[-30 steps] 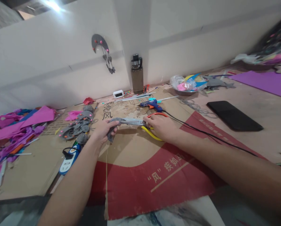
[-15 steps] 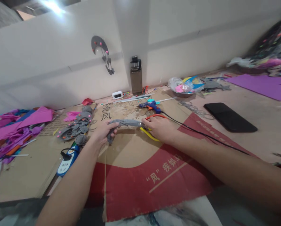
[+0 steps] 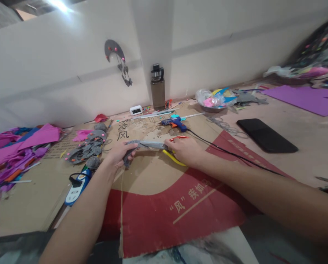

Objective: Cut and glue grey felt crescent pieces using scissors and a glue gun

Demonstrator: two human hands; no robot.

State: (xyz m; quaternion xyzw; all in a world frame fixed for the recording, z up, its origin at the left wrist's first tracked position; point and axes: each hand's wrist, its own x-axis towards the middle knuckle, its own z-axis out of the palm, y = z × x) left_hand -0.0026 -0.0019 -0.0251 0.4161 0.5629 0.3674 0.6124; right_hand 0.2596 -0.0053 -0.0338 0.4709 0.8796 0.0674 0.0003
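My right hand (image 3: 188, 150) grips a pair of scissors (image 3: 155, 145) with one red and one yellow handle. Their blades point left, toward my left hand (image 3: 118, 154). Between the thumb and fingers of that hand is a piece of dark grey felt (image 3: 127, 158), its lower end hanging below the fingers. The blade tips reach the felt close to my left thumb; whether they are fully closed there is hard to make out. Both hands are above the cardboard (image 3: 150, 176). Just beyond the scissors lies a blue glue gun (image 3: 177, 123).
Grey felt pieces with pink dots (image 3: 88, 148) and a blue-and-white power strip (image 3: 78, 189) lie to the left, beside colourful scraps (image 3: 23, 150). A bottle (image 3: 158, 90) stands at the wall. Rightward are a bowl (image 3: 216, 109), a phone (image 3: 266, 135) and the glue gun's cord (image 3: 235, 156).
More bare blade shows between my hands, where grey felt lay along the scissors before. The hands stay nearly in place, and the whole view has shifted slightly.
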